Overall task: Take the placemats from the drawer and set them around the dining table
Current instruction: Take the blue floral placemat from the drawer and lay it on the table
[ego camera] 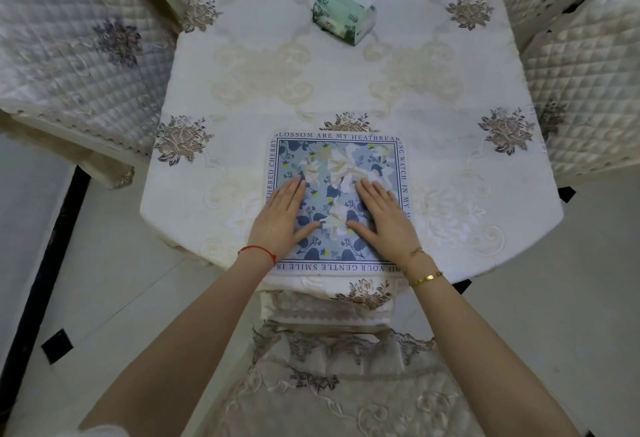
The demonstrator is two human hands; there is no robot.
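Head view is showing a blue floral placemat [337, 201] lying flat at the near end of the dining table [346, 90], where the left hand [282, 216] and right hand [382, 220] are both pressing down on it with flat, straight fingers, while a green tissue pack [343, 17] is sitting farther up the cloth

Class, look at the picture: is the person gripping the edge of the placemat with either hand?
No: the left hand and right hand both lie flat, fingers straight, on top of the placemat.
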